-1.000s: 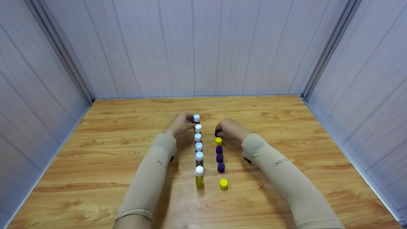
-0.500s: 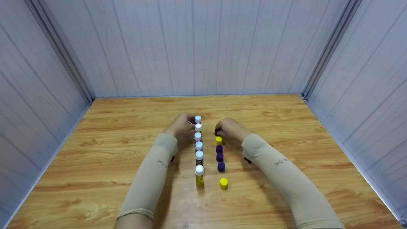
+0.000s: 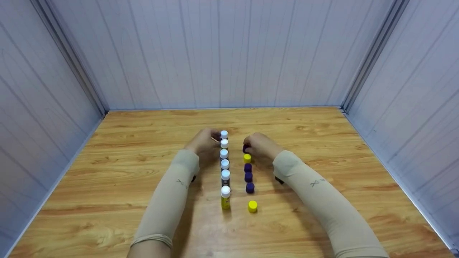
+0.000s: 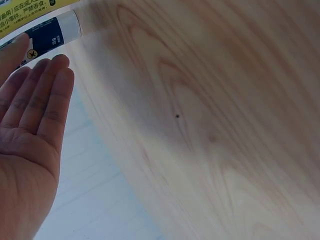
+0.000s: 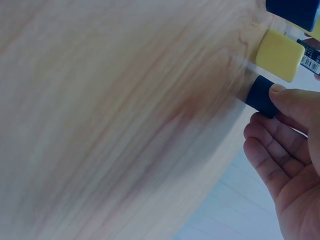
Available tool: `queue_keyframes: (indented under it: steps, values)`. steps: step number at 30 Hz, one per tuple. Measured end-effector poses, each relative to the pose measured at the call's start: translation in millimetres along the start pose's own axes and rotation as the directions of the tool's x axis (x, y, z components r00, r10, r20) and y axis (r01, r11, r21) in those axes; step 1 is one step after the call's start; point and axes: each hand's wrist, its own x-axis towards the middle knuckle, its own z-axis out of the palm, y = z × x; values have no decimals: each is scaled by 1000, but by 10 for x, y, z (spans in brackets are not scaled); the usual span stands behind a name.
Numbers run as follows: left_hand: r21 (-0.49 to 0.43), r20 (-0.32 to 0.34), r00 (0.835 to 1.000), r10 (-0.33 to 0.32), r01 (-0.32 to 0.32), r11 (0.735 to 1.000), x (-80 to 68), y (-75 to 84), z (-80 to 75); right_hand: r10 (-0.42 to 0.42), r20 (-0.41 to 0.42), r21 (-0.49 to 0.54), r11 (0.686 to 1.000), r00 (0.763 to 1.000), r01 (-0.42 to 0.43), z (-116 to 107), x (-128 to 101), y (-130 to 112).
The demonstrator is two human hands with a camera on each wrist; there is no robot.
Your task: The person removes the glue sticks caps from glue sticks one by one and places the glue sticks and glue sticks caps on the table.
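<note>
In the head view, several upright glue sticks with white tops form a row, a yellow glue stick (image 3: 225, 202) nearest. My left hand (image 3: 205, 140) is at the farthest, a dark blue glue stick (image 4: 47, 40); its thumb lies over the label, and the index finger is mostly hidden. To the right runs a row of loose caps. Between thumb and fingers my right hand (image 3: 262, 145) pinches the farthest one, a dark blue cap (image 5: 261, 96), low at the table. Beside it stands a yellow cap (image 5: 280, 55).
Several other caps stand nearer the front, among them a dark blue cap (image 3: 250, 188) and a yellow cap (image 3: 252, 206). Panelled white walls (image 3: 222, 53) enclose the wooden table (image 3: 107, 172) at the back and sides.
The farthest glue stick has shifted slightly right and nearer, into line with the row, with my left hand at it. My right hand stays in place on the dark blue cap.
</note>
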Motion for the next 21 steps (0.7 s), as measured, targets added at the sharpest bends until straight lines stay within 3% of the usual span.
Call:
queue_keyframes:
  steps: [14,21]
  values:
    - [68,-4,1000,-15,15,998,-81,-45,-130,34,17,28,999,999,-35,-66,-25,24]
    - [80,-52,998,-32,36,996,-235,-17,-262,23,-55,93,995,998,-18,-270,-172,103]
